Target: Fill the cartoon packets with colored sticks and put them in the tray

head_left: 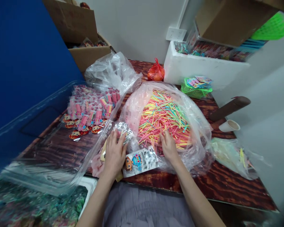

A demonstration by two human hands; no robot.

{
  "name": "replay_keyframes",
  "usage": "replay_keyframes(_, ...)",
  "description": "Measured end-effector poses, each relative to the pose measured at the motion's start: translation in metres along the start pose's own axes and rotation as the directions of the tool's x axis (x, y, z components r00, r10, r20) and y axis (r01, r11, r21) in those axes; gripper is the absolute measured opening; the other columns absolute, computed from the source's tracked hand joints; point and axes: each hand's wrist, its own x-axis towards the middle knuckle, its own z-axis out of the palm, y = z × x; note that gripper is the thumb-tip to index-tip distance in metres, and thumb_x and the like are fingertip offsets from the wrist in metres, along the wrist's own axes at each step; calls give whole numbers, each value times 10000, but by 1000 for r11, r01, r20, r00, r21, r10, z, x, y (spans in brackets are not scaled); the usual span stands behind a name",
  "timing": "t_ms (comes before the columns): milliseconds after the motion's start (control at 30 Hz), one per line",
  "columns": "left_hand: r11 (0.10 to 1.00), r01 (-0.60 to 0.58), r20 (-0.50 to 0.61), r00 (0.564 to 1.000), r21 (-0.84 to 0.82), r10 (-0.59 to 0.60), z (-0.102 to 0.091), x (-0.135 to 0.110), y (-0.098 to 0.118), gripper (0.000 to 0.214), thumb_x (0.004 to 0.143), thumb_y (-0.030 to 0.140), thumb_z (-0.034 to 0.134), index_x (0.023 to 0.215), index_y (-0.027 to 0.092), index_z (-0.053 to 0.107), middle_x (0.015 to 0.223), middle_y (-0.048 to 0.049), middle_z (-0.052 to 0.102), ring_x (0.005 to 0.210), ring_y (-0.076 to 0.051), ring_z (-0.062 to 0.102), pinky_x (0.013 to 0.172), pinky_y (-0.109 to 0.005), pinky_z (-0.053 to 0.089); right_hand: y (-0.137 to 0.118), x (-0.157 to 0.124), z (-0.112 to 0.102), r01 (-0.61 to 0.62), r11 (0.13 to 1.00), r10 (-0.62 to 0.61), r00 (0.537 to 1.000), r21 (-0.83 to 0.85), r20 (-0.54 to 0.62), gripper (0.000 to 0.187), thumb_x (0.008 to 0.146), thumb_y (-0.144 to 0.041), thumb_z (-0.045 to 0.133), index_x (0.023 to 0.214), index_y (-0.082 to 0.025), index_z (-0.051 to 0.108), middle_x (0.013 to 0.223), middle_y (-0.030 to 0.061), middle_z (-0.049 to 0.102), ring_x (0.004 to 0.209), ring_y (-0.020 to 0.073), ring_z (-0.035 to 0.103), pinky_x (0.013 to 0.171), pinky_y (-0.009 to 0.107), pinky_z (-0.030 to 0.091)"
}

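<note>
A large clear plastic bag lies spread open, heaped with thin pink, yellow and green sticks. My right hand is at the near edge of the heap, its fingers pinched on a few sticks. To the left, my left hand lies palm down with fingers stretched over silver printed packets; what is under the palm is hidden. Between the hands a flat silver packet with a cartoon face rests at the bag's edge. A pink cloth-like thing shows beside my left wrist.
At left, a clear plastic bin lies on its side with several filled packets. Behind stand a cardboard box, a red bag, a green basket and a white foam box. A paper cup stands right.
</note>
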Motion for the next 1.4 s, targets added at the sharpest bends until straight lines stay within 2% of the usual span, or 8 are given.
replay_keyframes(300, 987, 67, -18, 998, 146, -65, 19, 2, -12, 408, 949, 263, 453, 1348, 225, 530, 1548, -169, 335, 1436, -388, 270, 1101, -644, 277, -10, -3, 16, -17, 788, 187, 959, -615, 214, 198, 964, -331, 452, 941, -198, 597, 773, 111, 719, 709, 248, 672, 594, 300, 349)
replay_keyframes(533, 988, -147, 29, 989, 56, 146, 1, -11, 27, 353, 942, 232, 487, 1287, 211, 561, 1538, -147, 351, 1452, -338, 257, 1119, -590, 328, -15, 10, 18, 75, 757, 196, 922, -649, 334, 221, 950, -332, 481, 1016, -172, 619, 910, 128, 749, 870, 253, 706, 656, 293, 385)
replay_keyframes(667, 912, -397, 305, 859, -108, 410, 6, -28, 51, 293, 923, 198, 523, 1193, 237, 628, 1536, -109, 370, 1463, -314, 237, 1115, -541, 377, -11, 11, 14, 74, 789, 204, 904, -609, 375, 243, 966, -338, 442, 1046, -175, 602, 949, 120, 745, 900, 248, 700, 671, 286, 388)
replay_keyframes(867, 920, -387, 331, 861, -66, 386, 22, -43, 44, 409, 901, 233, 576, 1309, 226, 556, 1524, -154, 378, 1440, -335, 288, 1102, -561, 382, -12, 5, 20, 69, 812, 161, 928, -579, 335, 179, 909, -233, 511, 1038, -159, 609, 988, 128, 727, 928, 246, 676, 728, 292, 393)
replay_keyframes(1033, 919, -390, 264, 894, 57, 363, 27, -48, 39, 358, 917, 188, 541, 1269, 230, 590, 1489, -168, 427, 1397, -333, 372, 1064, -548, 411, 5, 10, 15, -32, 951, 111, 963, -306, 245, 134, 895, -233, 486, 891, -173, 606, 971, 102, 698, 885, 231, 636, 743, 305, 401)
replay_keyframes(1167, 929, -348, 249, 917, 123, 311, 27, -50, 42, 356, 913, 228, 560, 1268, 228, 596, 1463, -181, 460, 1339, -346, 443, 1009, -541, 445, 21, 16, -2, -208, 965, 185, 972, 159, 146, 138, 836, -294, 533, 747, -192, 560, 793, 38, 670, 769, 199, 599, 722, 306, 420)
replay_keyframes(1300, 939, -319, 274, 922, 132, 275, 20, -46, 44, 364, 896, 262, 594, 1259, 232, 607, 1417, -179, 510, 1281, -360, 492, 962, -542, 466, 21, 17, -19, -346, 670, 230, 938, 657, 259, 214, 781, -397, 643, 820, -211, 545, 688, -11, 666, 655, 167, 606, 645, 291, 471)
replay_keyframes(1400, 933, -352, 246, 913, 76, 325, 10, -41, 47, 387, 918, 282, 562, 1303, 248, 571, 1436, -161, 494, 1301, -344, 475, 1014, -571, 418, 18, 10, -24, -459, 403, 264, 887, 791, 380, 352, 692, -396, 763, 888, -231, 523, 615, -53, 637, 517, 141, 579, 525, 267, 483)
